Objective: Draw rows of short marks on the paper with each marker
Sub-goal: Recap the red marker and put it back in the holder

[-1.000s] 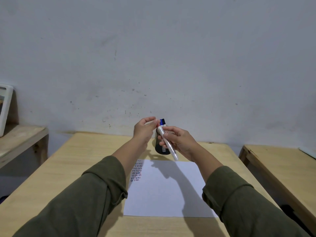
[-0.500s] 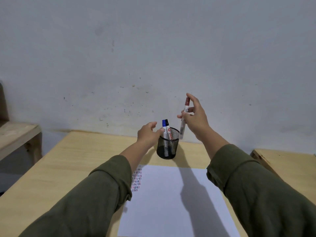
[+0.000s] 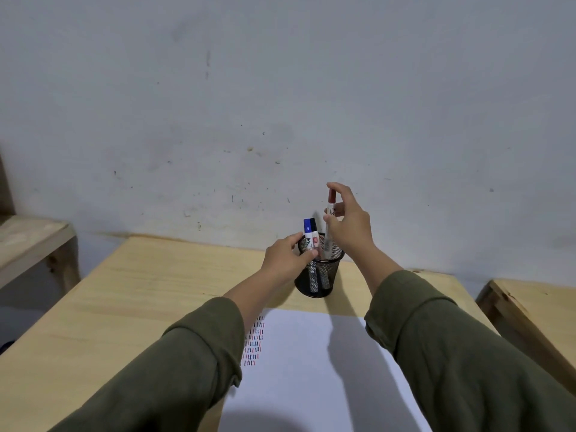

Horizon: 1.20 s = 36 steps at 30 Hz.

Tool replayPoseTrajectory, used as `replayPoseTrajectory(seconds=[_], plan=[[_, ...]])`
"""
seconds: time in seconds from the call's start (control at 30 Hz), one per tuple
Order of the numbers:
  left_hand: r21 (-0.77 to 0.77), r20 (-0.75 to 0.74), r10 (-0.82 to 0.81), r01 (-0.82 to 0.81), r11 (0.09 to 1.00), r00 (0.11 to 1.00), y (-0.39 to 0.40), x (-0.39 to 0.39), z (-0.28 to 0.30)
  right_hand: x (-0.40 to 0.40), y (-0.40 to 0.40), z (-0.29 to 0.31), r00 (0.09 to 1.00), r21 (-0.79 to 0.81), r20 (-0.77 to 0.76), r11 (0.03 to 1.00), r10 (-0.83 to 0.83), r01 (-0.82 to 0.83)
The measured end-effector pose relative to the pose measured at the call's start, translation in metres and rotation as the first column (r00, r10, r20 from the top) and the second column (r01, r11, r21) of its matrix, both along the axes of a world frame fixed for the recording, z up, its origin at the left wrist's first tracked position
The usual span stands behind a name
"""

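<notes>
A black mesh cup (image 3: 324,272) stands on the wooden table (image 3: 131,294) beyond the white paper (image 3: 311,369). Rows of short red, blue and black marks (image 3: 254,344) fill the paper's left edge. In the cup stand a blue-capped marker (image 3: 308,232) and a black-capped marker (image 3: 314,229). My left hand (image 3: 288,257) grips the cup's rim and upper side. My right hand (image 3: 349,222) pinches a red-capped marker (image 3: 329,210) upright, its lower end inside the cup's mouth.
A grey wall rises right behind the table. A low wooden shelf (image 3: 31,241) stands at the left and another wooden bench (image 3: 530,310) at the right. My green sleeves cover the paper's near corners.
My right hand has lowered the red-capped marker toward and into the cup. My left hand has closed on the cup's rim. A second ago both hands held a marker together above the paper.
</notes>
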<state>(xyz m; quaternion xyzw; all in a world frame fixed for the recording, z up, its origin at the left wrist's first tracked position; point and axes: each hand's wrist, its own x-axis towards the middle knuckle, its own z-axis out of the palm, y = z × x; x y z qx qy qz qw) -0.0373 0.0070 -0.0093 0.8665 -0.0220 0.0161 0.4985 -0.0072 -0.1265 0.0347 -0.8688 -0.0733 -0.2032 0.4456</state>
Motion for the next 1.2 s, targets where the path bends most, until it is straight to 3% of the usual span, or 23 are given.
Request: replayPoseTrajectory(seconds=[0.2, 0.37, 0.53, 0.63, 0.77, 1.2], plan=[[-0.039, 0.001, 0.000, 0.000, 0.999, 1.000, -0.001, 0.000, -0.001, 0.007, -0.005, -0.011, 0.990, -0.110, -0.136, 0.994, -0.023, 0.008], [-0.051, 0.011, 0.002, -0.001, 0.999, 1.000, 0.000, 0.000, -0.002, 0.008, -0.008, -0.022, 0.976, -0.096, -0.216, 0.995, -0.006, -0.015], [-0.092, -0.011, 0.003, -0.004, 0.996, 1.000, 0.000, 0.001, -0.005, 0.007, -0.009, -0.028, 0.980, -0.102, -0.199, 0.994, 0.016, -0.037], [-0.113, -0.028, 0.004, -0.007, 0.994, 1.000, 0.000, 0.003, -0.007, 0.008, -0.009, -0.027, 0.991, -0.242, -0.118, 0.967, 0.056, -0.083], [-0.121, -0.040, 0.006, -0.011, 0.993, 0.999, -0.001, 0.004, -0.007, 0.008, -0.005, -0.026, 0.988, -0.399, -0.154, 0.912, 0.030, -0.090], [-0.104, -0.021, 0.012, -0.014, 0.994, 1.000, -0.003, 0.003, -0.006, 0.000, -0.010, -0.018, 0.975, -0.466, -0.219, 0.875, 0.030, -0.132]])
